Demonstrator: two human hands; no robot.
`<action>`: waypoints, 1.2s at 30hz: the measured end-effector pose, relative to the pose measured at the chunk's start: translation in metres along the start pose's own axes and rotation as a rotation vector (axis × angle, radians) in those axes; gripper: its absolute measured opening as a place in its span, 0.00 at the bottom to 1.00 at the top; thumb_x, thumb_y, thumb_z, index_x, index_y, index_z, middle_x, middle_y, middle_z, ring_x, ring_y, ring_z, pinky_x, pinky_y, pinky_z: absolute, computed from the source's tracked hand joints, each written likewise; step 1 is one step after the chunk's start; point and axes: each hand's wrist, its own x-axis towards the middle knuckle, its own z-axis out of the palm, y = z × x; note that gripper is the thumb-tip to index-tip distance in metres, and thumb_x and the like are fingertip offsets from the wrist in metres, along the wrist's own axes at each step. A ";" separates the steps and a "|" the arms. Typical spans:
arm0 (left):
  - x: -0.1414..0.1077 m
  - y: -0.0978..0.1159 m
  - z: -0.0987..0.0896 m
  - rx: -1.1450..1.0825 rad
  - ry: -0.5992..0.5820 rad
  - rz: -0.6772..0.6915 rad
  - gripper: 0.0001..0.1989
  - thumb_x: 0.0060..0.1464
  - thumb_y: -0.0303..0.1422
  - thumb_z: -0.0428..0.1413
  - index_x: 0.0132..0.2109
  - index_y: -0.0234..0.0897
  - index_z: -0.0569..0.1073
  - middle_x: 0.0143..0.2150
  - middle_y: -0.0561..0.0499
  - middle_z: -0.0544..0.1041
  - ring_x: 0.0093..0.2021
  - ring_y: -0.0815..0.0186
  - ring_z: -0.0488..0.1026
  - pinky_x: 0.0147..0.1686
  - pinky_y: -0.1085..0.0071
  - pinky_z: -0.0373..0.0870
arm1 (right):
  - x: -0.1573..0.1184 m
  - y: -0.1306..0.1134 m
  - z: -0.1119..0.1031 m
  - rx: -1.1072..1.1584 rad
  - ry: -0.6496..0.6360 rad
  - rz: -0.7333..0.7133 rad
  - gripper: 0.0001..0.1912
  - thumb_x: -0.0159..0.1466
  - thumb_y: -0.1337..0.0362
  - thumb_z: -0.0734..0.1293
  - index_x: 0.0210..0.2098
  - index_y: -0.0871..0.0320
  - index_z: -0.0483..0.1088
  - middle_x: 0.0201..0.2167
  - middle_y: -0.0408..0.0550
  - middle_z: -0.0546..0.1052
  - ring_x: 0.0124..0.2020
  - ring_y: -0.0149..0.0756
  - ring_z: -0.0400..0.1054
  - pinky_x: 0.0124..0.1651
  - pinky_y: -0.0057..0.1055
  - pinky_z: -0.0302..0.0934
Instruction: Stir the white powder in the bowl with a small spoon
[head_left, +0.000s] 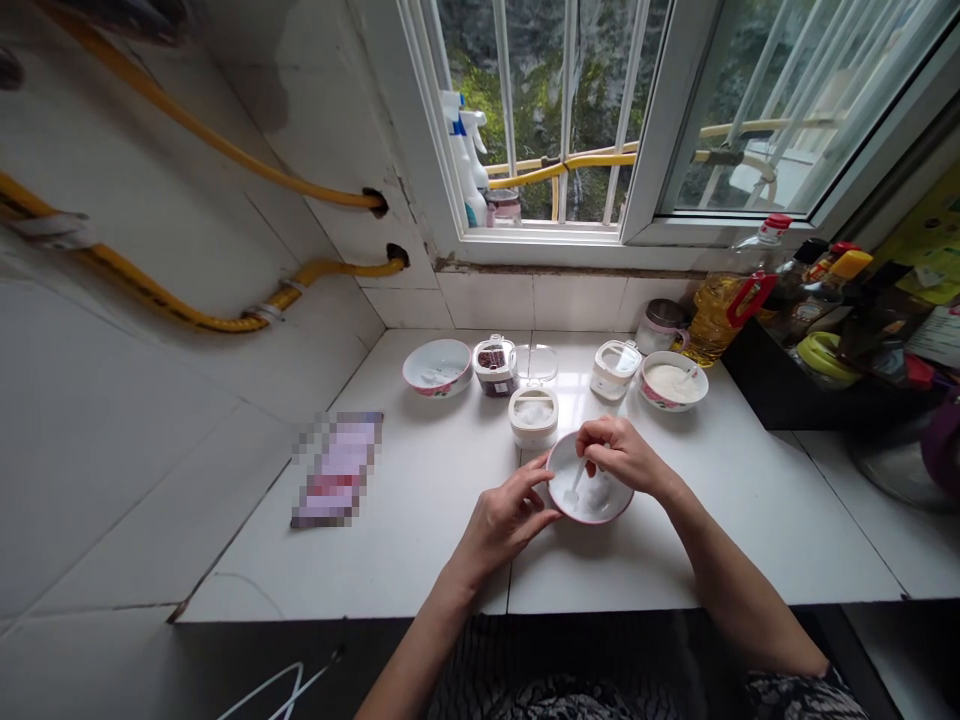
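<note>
My left hand grips the left rim of a small white bowl, thumb and fingers closed about its edge. A mound of white granules lies in the bowl. Pinched in my right hand is a small white spoon, its tip down in the bowl. Just behind the bowl stands a white seasoning jar with white granules inside and its clear lid raised. Another seasoning jar, holding dark reddish bits, is behind it to the left.
A floral bowl stands back left; a third seasoning jar and a bowl of pale grains stand back right. Beyond are an oil bottle and a black rack of bottles. A blurred purple packet lies left.
</note>
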 end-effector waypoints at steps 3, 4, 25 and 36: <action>0.000 0.000 0.000 -0.001 -0.006 -0.006 0.13 0.63 0.35 0.57 0.53 0.39 0.69 0.63 0.36 0.71 0.28 0.71 0.78 0.30 0.70 0.81 | 0.000 0.002 -0.005 0.132 0.060 0.087 0.06 0.50 0.68 0.60 0.23 0.57 0.69 0.15 0.40 0.71 0.19 0.29 0.63 0.25 0.26 0.56; 0.000 0.000 0.000 0.001 -0.006 -0.006 0.13 0.63 0.35 0.57 0.53 0.39 0.69 0.63 0.36 0.71 0.28 0.71 0.78 0.30 0.70 0.81 | 0.001 0.002 -0.007 0.175 0.090 0.106 0.06 0.50 0.67 0.60 0.23 0.57 0.69 0.15 0.40 0.71 0.18 0.29 0.63 0.25 0.26 0.55; 0.000 0.000 0.000 -0.011 -0.010 0.001 0.13 0.64 0.34 0.57 0.53 0.39 0.68 0.63 0.35 0.71 0.28 0.71 0.78 0.29 0.70 0.81 | 0.012 0.000 0.013 0.012 0.591 -0.214 0.04 0.66 0.64 0.61 0.38 0.55 0.67 0.32 0.48 0.78 0.33 0.38 0.72 0.41 0.37 0.65; 0.001 0.002 -0.001 -0.010 -0.001 0.008 0.13 0.63 0.34 0.57 0.53 0.39 0.68 0.63 0.36 0.71 0.29 0.70 0.79 0.29 0.71 0.80 | 0.005 -0.003 0.009 -0.360 0.600 -0.446 0.07 0.66 0.70 0.60 0.37 0.55 0.69 0.30 0.47 0.79 0.33 0.40 0.71 0.48 0.41 0.61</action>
